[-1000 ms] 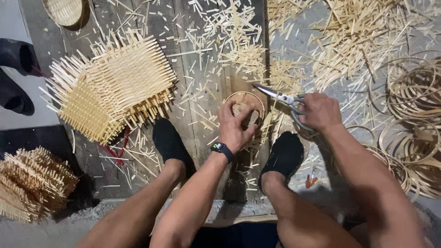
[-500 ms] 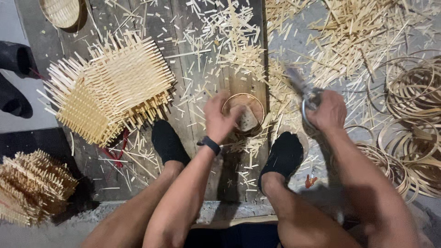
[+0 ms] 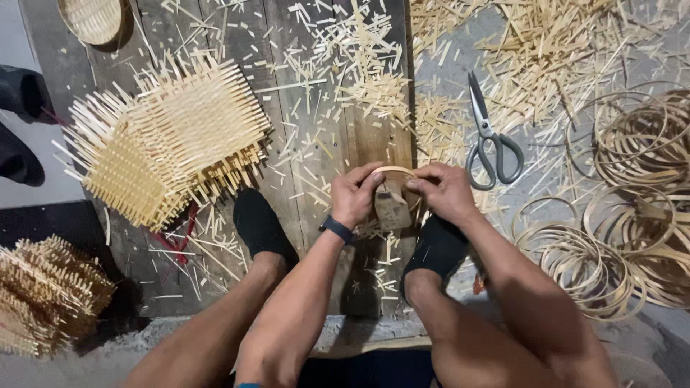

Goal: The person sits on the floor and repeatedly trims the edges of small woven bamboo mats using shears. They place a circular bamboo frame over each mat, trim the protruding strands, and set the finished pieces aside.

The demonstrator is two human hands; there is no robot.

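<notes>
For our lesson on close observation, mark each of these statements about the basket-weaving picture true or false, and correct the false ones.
1. Both hands, the left hand and the right hand, hold the small bamboo ring. True.
2. The scissors are in the right hand. False: they lie on the floor among the bamboo offcuts.
3. A stack of woven bamboo mats lies on the person's left. True.
4. The coiled bamboo hoops lie on the person's left. False: they lie on the right.
</notes>
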